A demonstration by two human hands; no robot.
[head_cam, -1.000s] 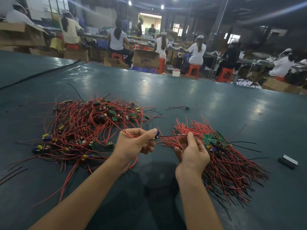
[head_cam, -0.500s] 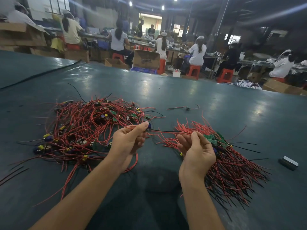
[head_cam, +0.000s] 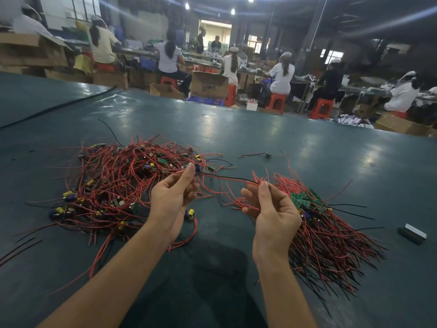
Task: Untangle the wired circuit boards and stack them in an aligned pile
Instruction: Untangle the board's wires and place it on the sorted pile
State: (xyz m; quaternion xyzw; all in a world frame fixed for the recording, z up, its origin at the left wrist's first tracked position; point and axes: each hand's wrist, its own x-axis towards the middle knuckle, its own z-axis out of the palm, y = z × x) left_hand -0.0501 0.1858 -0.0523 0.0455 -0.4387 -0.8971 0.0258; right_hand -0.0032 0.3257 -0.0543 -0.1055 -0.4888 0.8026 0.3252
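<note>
Head view: dark green worktop (head_cam: pixel 260 138), workers (head_cam: pixel 282 74) on orange stools (head_cam: pixel 275 102) beyond its far edge; left hand (head_cam: pixel 175 200) pinches a wired circuit board (head_cam: pixel 198 168), right hand (head_cam: pixel 274 216) pinches its black wire (head_cam: pixel 229 178), between tangled red-wired heap (head_cam: pixel 118 181) and aligned pile (head_cam: pixel 319 223).

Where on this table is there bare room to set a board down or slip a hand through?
Bare: the far table beyond both piles, apart from one stray board; the stretch right of the sorted pile, around the grey block. Crowded: the tangled heap, and the gap between piles, where left hand and right hand pinch a stretched wire.
</note>
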